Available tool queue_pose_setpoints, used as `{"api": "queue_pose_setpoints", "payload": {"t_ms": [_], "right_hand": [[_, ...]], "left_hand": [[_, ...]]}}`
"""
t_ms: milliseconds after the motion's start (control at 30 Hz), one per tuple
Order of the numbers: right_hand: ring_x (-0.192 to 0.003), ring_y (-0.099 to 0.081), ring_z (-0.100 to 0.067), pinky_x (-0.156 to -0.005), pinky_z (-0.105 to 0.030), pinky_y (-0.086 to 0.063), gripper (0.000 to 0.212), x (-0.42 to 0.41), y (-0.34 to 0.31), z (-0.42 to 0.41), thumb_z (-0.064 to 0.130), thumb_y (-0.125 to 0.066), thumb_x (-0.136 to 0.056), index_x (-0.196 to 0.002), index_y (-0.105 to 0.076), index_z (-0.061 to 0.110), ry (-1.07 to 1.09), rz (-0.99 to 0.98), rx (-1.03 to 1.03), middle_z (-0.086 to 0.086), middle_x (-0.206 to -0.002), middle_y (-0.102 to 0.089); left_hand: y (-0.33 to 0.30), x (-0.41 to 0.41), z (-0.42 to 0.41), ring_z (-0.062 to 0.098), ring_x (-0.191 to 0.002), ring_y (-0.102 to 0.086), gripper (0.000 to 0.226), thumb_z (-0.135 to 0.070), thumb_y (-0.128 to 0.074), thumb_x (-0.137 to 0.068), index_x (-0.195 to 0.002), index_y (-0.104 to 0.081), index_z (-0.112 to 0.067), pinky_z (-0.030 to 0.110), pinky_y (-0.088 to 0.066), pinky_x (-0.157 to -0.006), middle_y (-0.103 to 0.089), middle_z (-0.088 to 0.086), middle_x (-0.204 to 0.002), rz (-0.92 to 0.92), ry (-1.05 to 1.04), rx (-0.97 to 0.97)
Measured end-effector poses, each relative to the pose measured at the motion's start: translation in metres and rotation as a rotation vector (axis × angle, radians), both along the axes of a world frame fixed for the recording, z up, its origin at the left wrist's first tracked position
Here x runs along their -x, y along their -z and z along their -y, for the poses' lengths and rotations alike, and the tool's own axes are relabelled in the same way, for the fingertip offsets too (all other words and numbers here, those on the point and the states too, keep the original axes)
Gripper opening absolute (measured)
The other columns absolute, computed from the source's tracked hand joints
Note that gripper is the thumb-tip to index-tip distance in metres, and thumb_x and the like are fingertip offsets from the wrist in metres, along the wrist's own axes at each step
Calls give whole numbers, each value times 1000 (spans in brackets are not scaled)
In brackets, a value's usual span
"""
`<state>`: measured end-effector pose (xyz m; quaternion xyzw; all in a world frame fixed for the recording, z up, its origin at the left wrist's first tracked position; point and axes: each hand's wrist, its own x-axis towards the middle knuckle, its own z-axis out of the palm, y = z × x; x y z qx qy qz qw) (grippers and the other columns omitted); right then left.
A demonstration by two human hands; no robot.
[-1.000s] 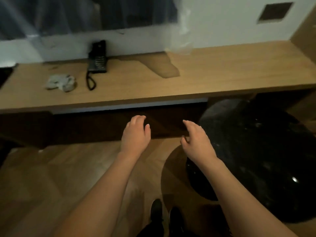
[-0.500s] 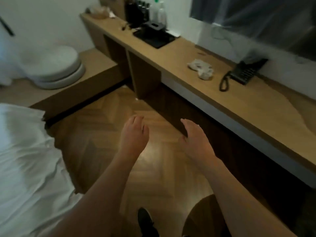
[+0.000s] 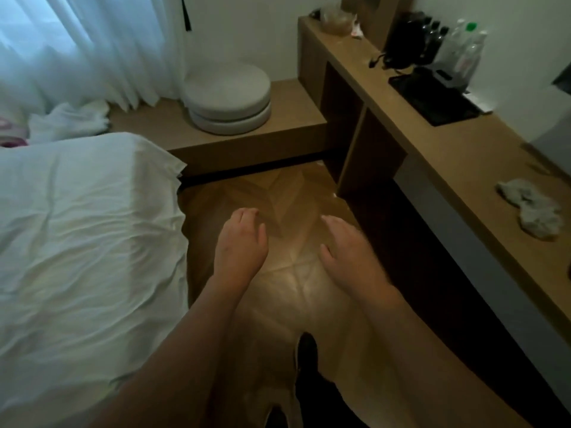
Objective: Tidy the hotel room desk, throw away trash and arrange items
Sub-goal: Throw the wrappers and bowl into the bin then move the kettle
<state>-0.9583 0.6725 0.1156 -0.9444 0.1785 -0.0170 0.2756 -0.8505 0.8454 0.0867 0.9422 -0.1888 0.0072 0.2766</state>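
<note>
A long wooden desk [image 3: 438, 131] runs along the right wall. On it lie crumpled white tissues [image 3: 530, 211] near the right edge of the view, a black tray [image 3: 432, 98], dark bottles [image 3: 432, 32] and clear water bottles [image 3: 465, 54] behind the tray, and a crumpled bag [image 3: 336, 20] at the far end. My left hand [image 3: 241, 242] and my right hand [image 3: 349, 251] hover over the floor in front of me, fingers relaxed, holding nothing. Both are well left of the desk.
A bed with white sheets [image 3: 80, 236] fills the left side. A low wooden platform [image 3: 247, 140] carries two stacked round cushions [image 3: 228, 97] under white curtains [image 3: 92, 41]. A strip of parquet floor [image 3: 293, 193] runs between bed and desk. My dark shoes [image 3: 306, 350] show below.
The view has swung left from facing the desk and phone to looking along the room. The phone and a black chair have left the view; the bed, cushions and bottles appeared. Both hands stay held out, holding nothing.
</note>
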Motion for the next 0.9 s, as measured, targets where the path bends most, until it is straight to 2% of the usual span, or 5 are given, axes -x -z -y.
{"api": "queue_pose_setpoints", "payload": {"t_ms": [100, 167, 367, 567, 900], "right_hand": [[-145, -28, -9, -120, -32, -25, 58, -58, 1, 18, 23, -54, -99, -153, -32, 24, -27, 16, -6, 6, -156, -35], [-145, -28, -8, -119, -28, -22, 57, -99, -2, 32, 23, -53, -99, -153, -32, 23, -61, 42, -3, 6, -156, -35], [-144, -30, -8, -115, -24, -20, 58, -218, -14, 63, 23, -56, -98, -152, -33, 23, -113, 58, 1, 6, -155, -37], [-143, -32, -7, -119, -32, -28, 58, -335, -8, 65, 24, -58, -98, -151, -35, 25, -164, 43, -32, 7, -154, -40], [-144, -31, -8, -120, -31, -26, 60, -566, -12, 60, 23, -58, -98, -153, -32, 25, -135, 49, -32, 6, -156, -37]], "left_hand": [[6, -54, 11, 18, -127, -54, 40, -25, -52, -103, -140, -53, -11, 28, -39, -105, -56, 7, -139, 14, -42, -8], [4, -91, 17, 19, -125, -55, 39, -25, -52, -103, -139, -54, -11, 28, -39, -104, -56, 7, -138, 27, -74, -16], [-19, -196, 42, 20, -127, -53, 39, -26, -51, -103, -139, -54, -12, 36, -45, -109, -57, 7, -139, 66, -143, 1], [-14, -302, 50, 17, -130, -52, 40, -29, -50, -103, -140, -55, -14, 35, -44, -110, -56, 3, -139, 51, -174, -4], [-11, -541, 39, 21, -121, -55, 38, -28, -49, -103, -137, -55, -12, 39, -48, -104, -58, 6, -133, 68, -140, 0]]}}
